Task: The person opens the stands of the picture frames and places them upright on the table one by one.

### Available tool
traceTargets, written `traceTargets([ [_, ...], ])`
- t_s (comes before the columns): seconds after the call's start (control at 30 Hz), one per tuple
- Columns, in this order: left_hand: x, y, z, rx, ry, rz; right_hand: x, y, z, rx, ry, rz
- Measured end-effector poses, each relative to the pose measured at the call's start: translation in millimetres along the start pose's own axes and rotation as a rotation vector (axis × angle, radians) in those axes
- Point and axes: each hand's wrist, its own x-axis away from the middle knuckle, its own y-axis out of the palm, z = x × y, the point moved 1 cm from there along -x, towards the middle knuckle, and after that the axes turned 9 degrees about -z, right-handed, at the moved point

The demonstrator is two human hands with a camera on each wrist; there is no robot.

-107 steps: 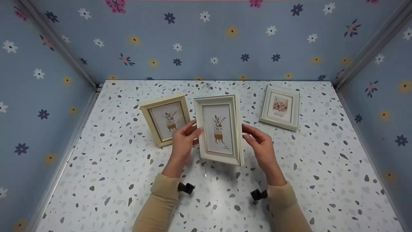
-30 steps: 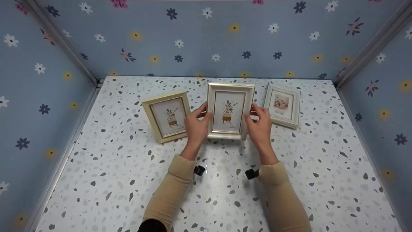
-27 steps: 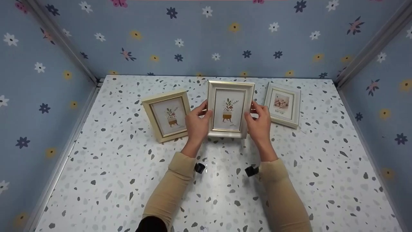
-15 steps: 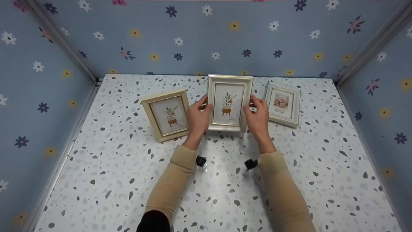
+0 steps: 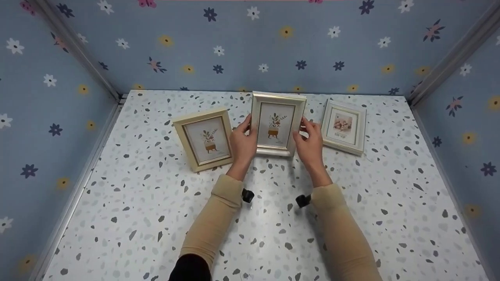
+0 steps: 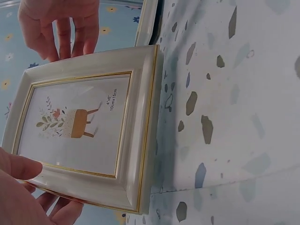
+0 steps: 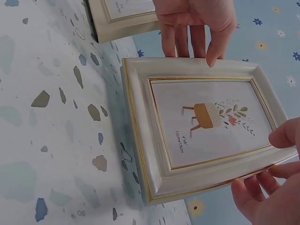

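Observation:
A white picture frame [image 5: 278,99] with gold trim and a plant print stands near the middle of the table's back, leaning a little backward. My left hand [image 5: 244,146] grips its left side, thumb on the front face and fingers behind. On the opposite side my right hand [image 5: 310,146] holds the edge, its thumb near the front border. In the left wrist view the frame's lower edge [image 6: 147,136] is close over the tabletop. The print reads 4"x6" in both wrist views. What supports the frame at the back is hidden.
To the left a cream frame [image 5: 183,136] stands tilted, its lower right corner near my left hand. A smaller white frame [image 5: 361,128] with a pink flower print stands at the right. Flowered blue walls [image 5: 250,43] enclose the speckled table [image 5: 129,210] at the back and sides.
Both hands have carried the white frame from the middle of the table to farther back. Over the last half second it has shifted only slightly. The two other frames stay put.

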Motion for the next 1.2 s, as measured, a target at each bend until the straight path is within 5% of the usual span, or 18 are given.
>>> traceTargets([
  [0.6, 22.6, 9.7, -9.6, 0.081, -0.040, -0.080, 15, 1, 8, -0.011, -0.070, 0.015],
  [0.83, 29.6, 8.9, -7.4, 0.010, -0.052, -0.112, 19, -5, 10, 0.006, -0.063, -0.020],
  [1.2, 43.4, 11.3, -6.6, -0.116, 0.044, -0.150, 24, -18, 13, -0.044, -0.033, -0.017],
])
